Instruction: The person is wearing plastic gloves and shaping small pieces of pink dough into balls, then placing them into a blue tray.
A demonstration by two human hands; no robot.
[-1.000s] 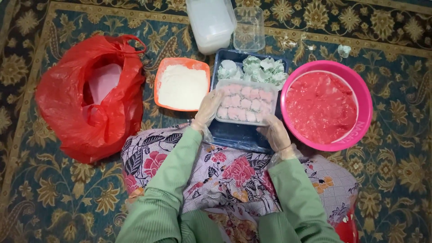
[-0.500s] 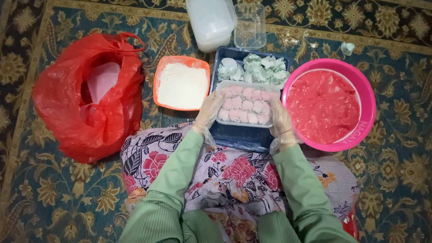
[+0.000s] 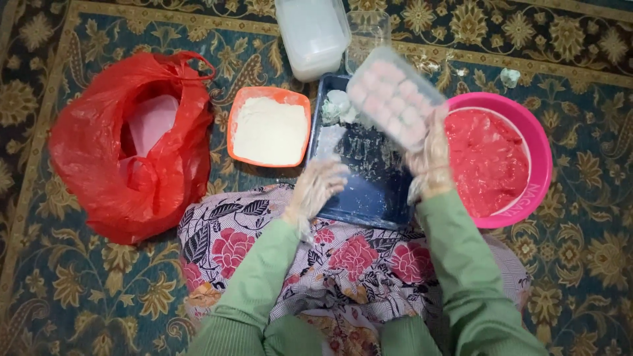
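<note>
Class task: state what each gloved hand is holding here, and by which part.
Right hand lifts the clear container of pink balls by its near end. Left hand holds nothing, resting at the blue tray edge.

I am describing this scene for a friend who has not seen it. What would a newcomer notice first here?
First, the bright pink bowl of red paste at the right, and the big red plastic bag at the left on the patterned carpet. In the middle, the gloved right hand lifts a clear container of pink balls above the dark blue tray, where the left hand rests beside an orange dish of white flour.
</note>
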